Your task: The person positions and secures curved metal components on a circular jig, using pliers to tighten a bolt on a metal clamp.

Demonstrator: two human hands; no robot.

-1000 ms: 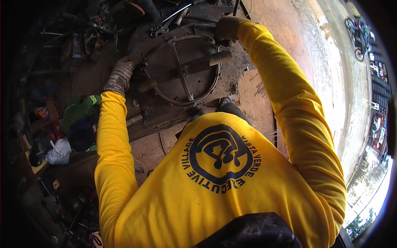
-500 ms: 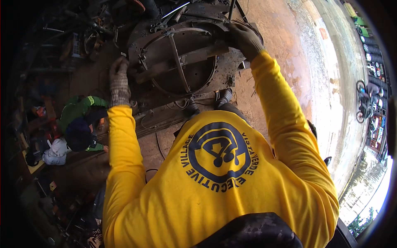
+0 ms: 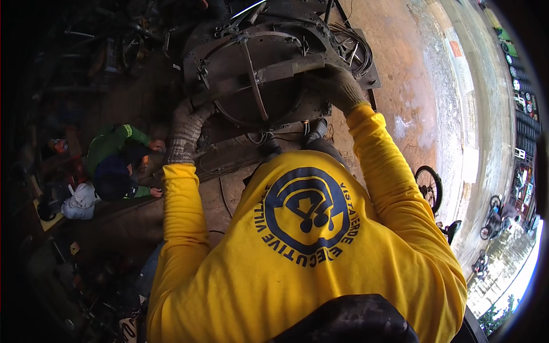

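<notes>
A round metal ring (image 3: 224,117) with a curved crossing strip (image 3: 251,74) lies on a dark steel plate (image 3: 197,60). Slanting over the ring is a flat metal bar (image 3: 277,72). My gloved left hand (image 3: 191,117) is closed at the bar's left end, its fingertips lost in shadow. At the bar's right end is my gloved right hand (image 3: 338,87); its fingers reach in over the ring, too dark and blurred to show whether they grip. Both sleeves are yellow.
Coiled wire (image 3: 359,54) lies beyond my right hand. A person in green (image 3: 111,146) crouches at left, near a grey bundle (image 3: 80,201). Dark scrap metal (image 3: 128,46) crowds the far left. A bicycle wheel (image 3: 429,188) and a motorcycle (image 3: 493,218) are at right.
Both hands have come nearer to me and inward, to the ends of the bar. The green-sleeved person's hands now reach farther out. A bicycle wheel has come into view at right.
</notes>
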